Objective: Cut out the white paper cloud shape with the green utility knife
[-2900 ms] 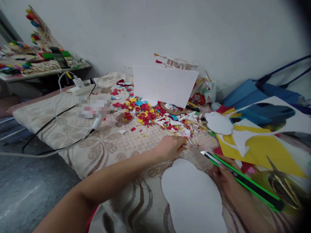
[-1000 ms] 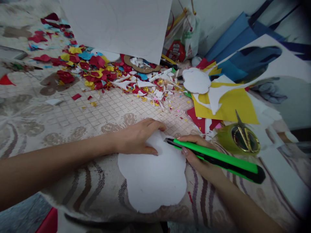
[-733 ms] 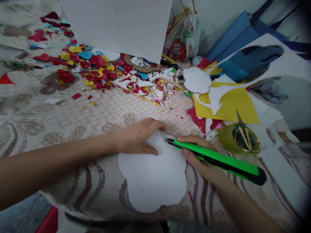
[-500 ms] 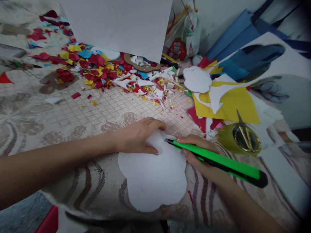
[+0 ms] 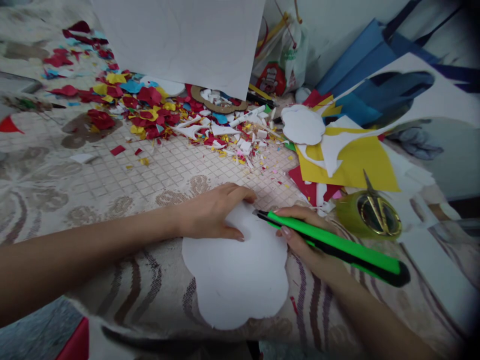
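A white cloud-shaped foam cutout (image 5: pixel 236 280) lies on the patterned bedspread (image 5: pixel 112 190) near its front edge. My left hand (image 5: pixel 213 212) rests flat on the cutout's upper left part, fingers stretched out and pressing it down. My right hand (image 5: pixel 305 240) is closed around a green and black utility knife (image 5: pixel 337 245). The knife's tip sits at the cutout's top edge, just right of my left fingertips.
A heap of red, yellow, blue and white paper scraps (image 5: pixel 168 110) covers the bedspread beyond my hands. A large white sheet (image 5: pixel 187 40) stands behind it. Yellow paper (image 5: pixel 356 160), a smaller white cloud (image 5: pixel 303 125), scissors on a green tape roll (image 5: pixel 369 215) and blue sheets (image 5: pixel 360 60) lie right.
Since 2.9 s ago the view has dropped closer, my left hand has moved onto the cutout and the knife has come to its top edge. Over the last second almost nothing has shifted.
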A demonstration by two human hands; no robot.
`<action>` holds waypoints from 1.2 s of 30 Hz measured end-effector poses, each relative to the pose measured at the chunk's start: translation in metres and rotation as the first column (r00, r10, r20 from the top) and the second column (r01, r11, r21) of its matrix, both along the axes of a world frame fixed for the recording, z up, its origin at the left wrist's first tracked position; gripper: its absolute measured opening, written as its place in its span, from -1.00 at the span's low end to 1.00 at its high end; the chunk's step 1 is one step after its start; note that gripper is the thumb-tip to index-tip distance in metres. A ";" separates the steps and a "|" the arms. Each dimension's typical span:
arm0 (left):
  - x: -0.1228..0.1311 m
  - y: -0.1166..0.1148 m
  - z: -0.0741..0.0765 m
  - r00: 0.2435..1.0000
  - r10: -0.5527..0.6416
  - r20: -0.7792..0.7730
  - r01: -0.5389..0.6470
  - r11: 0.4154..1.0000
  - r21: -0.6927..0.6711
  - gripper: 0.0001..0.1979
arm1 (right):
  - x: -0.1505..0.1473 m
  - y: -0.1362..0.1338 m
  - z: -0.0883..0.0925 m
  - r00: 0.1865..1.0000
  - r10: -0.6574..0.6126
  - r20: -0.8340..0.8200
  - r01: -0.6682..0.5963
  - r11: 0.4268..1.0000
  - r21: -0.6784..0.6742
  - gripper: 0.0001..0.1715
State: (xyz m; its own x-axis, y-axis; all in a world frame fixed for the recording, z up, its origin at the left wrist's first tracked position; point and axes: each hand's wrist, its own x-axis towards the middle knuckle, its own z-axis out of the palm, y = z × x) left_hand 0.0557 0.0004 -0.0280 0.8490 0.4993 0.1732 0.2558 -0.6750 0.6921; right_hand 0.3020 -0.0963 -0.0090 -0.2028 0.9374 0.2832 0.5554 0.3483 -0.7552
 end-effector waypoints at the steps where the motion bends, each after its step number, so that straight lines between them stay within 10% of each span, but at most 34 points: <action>1: 0.000 0.000 0.000 1.000 -0.001 0.004 0.001 1.000 0.001 -0.37 | -0.002 0.000 0.001 1.000 0.024 0.019 -0.024 1.000 0.020 -0.72; 36: 0.000 -0.001 -0.002 1.000 0.001 -0.007 -0.001 1.000 -0.006 -0.38 | -0.011 0.002 0.004 0.983 0.142 0.116 -0.153 0.984 0.089 -0.58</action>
